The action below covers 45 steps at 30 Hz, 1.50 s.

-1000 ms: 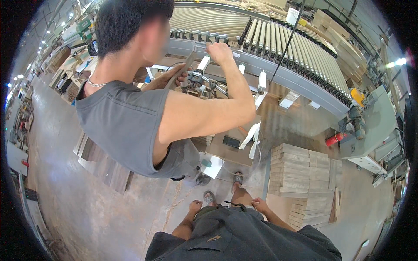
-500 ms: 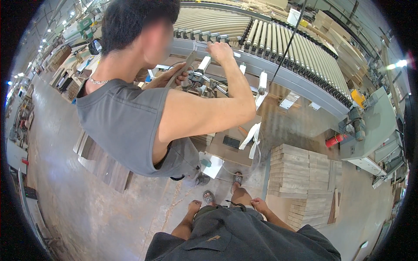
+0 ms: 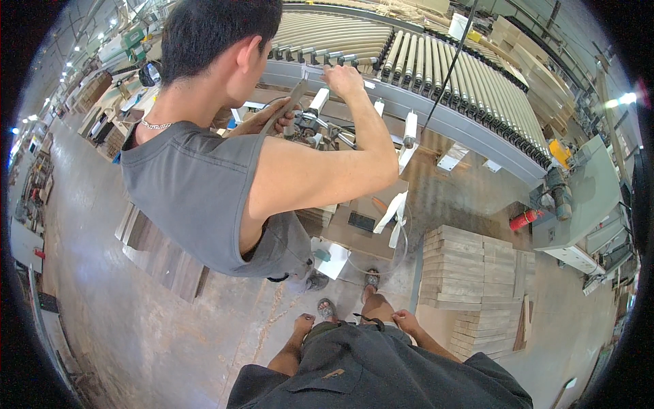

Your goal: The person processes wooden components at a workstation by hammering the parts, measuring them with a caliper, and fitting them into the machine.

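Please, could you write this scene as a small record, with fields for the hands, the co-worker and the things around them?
Left hand: curled, near the dark clothing; no held thing visible
Right hand: curled, near the same clothing; whether it grips anything is unclear
Co-worker: grey sleeveless top; one hand on a narrow strip, other hand raised
Machinery: roller conveyor
Right-side floor: stacked boards
Brown surface: dark flat rectangle, white strips

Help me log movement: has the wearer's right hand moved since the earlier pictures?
No: the right hand shows no clear shift either way against the stacked boards.
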Available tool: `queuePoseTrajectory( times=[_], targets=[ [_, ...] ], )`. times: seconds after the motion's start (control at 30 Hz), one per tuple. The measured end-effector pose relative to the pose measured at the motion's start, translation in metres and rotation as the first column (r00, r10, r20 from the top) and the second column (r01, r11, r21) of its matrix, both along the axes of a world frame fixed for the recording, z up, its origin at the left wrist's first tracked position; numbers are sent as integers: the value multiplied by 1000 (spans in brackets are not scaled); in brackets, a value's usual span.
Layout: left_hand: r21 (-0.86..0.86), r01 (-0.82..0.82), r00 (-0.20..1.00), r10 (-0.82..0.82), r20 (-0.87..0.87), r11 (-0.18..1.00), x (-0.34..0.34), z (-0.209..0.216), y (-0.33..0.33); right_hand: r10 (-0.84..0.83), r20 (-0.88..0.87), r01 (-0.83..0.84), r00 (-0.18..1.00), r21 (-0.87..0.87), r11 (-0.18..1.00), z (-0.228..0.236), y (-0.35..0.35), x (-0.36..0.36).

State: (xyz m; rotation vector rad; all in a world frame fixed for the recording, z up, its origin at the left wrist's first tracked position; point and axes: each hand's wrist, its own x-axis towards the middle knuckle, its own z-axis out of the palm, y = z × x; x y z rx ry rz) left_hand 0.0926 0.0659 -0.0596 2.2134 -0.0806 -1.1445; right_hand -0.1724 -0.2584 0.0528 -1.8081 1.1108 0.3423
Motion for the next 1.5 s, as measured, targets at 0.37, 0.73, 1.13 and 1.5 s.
queuePoseTrajectory(
  times=[0.37,0.73,1.13,1.5],
  targets=[
    [1,17,1000,-17,24,1000,-3,-8,4,-28,10,28,1000,-3,1000,8,5,-1],
    [6,23,1000,-23,7,1000,-1,4,0,-23,71,27,997,-64,998,-5,5,-5],
    [44,90,996,-90,3,995,4,7,0,-25,18,26,1000,-71,997,-33,-1,-9],
    [17,55,998,-55,13,998,4,14,-2,-12,6,13,1000,-38,999,-7,2,2]
  ],
)
